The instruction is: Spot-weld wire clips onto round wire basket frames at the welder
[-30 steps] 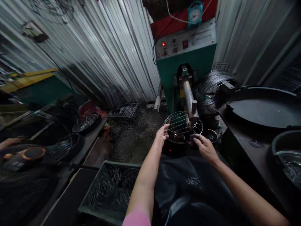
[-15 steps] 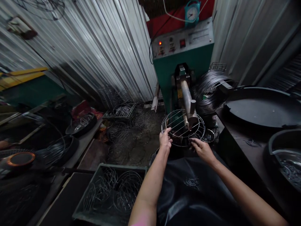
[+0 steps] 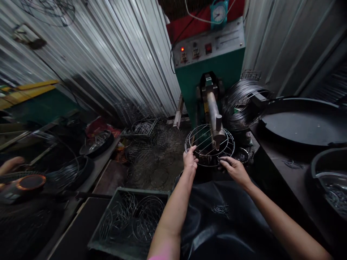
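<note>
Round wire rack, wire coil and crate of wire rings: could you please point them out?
round wire rack [image 3: 202, 134], head view, on its crossbars.
wire coil [image 3: 240, 103], head view, on its windings.
crate of wire rings [image 3: 107, 251], head view, on its near rim.

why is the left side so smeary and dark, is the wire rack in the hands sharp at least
Head view: the wire rack between the left hand and right hand is fairly sharp and dimly lit; the left edge is blurred and stretched by the wide lens; the corrugated wall shows streaky glare.
</note>
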### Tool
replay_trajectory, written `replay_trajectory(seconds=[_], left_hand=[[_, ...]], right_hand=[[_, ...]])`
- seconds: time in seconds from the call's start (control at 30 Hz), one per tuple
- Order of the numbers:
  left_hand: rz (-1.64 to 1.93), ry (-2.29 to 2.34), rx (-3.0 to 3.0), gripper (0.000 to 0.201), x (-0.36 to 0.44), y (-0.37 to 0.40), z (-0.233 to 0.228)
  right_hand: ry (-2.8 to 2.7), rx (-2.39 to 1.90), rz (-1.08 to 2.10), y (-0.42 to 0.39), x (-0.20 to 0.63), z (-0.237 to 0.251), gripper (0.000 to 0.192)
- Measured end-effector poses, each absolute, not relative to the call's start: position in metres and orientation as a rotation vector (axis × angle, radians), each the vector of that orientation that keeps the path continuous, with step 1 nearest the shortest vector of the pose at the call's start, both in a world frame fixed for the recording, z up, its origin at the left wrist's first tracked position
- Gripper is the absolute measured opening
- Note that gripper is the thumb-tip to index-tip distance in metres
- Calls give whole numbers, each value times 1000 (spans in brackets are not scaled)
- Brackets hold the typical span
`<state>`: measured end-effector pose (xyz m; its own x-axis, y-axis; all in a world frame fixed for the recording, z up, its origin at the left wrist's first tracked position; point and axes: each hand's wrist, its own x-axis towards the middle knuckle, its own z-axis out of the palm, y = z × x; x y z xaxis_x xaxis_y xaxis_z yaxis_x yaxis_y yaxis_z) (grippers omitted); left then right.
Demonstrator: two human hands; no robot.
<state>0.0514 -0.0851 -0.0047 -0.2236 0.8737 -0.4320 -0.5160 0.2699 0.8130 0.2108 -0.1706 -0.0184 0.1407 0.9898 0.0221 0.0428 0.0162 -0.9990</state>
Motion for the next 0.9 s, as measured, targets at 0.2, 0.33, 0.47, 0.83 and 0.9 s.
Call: replay_trajectory(seconds=[0.2,0.33,0.47,0.83,0.9], left_hand=[[1339,1230,415,48,54,-86,1],[1325,1204,406,44,54,-85,3],[1320,1228,377,43,52,-83,1],[1299,1248,355,42,50,-81,4],[1304,1241,361,43,51,-82,2]], right_hand=[[-1130,-1333,1046,-168,212,-9,30],[-1040,-1275,950,-173,210,-11,33],[-1064,-1264,893,-174,208,-18,35],[-1358,-1282,871,-168,212,-1,27],[-1349,-1371,880,-165,213,-8,27]])
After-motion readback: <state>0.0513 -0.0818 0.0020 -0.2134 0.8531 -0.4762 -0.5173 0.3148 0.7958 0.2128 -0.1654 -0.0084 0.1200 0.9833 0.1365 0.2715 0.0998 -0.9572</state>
